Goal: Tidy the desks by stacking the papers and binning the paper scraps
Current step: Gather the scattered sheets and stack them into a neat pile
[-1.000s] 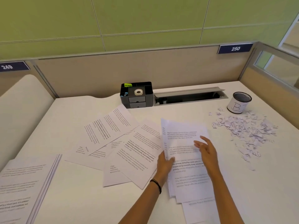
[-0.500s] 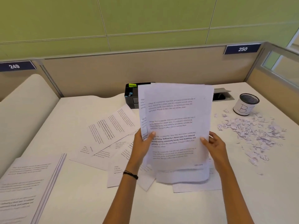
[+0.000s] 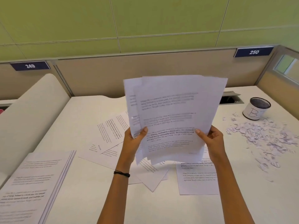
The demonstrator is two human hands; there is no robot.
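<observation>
"While the sheaf of papers (image 3: 174, 113) is held upright above the counter (image 3: 90, 191), how will it handle?"

"Light and floppy, probably. Its sheets are fanned and could slide apart. The left hand (image 3: 134, 139) and right hand (image 3: 212, 138) take its lower side edges, fingers (image 3: 144, 130) clamped on the paper, thumbs in front. That looks a sound hold for squaring it."

"And the containers?"

"The mesh cup (image 3: 255, 109) marked B stands far right, its contents hidden. The paper scraps (image 3: 265, 136) lie beside it, unbinned. A neat stack (image 3: 32, 183) lies near left."
</observation>
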